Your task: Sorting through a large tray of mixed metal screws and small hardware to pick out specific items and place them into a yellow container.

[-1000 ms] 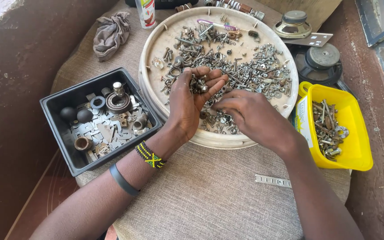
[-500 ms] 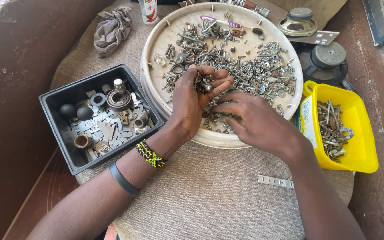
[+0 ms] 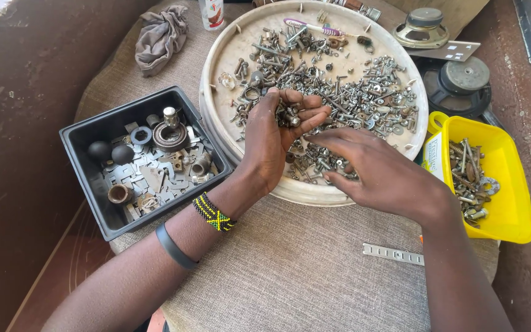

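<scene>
The left hand [image 3: 275,132] stays cupped palm-up over the round tray [image 3: 216,67], fingers half curled around a small clutch of screws [image 3: 290,117], much as half a second ago. The right hand [image 3: 376,169] has edged toward 5 o'clock of the left, lying loosely spread on the screw heap with nothing clearly gripped (fingertips partly hidden). The black bin [image 3: 87,132] sits at 9 o'clock, the yellow tub [image 3: 511,203] at 3 o'clock, both unmoved on the tabletop [image 3: 296,270].

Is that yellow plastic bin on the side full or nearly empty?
Nearly empty. The yellow plastic bin holds only a small cluster of long bolts and washers along its left side, and most of its yellow floor is bare.
</scene>
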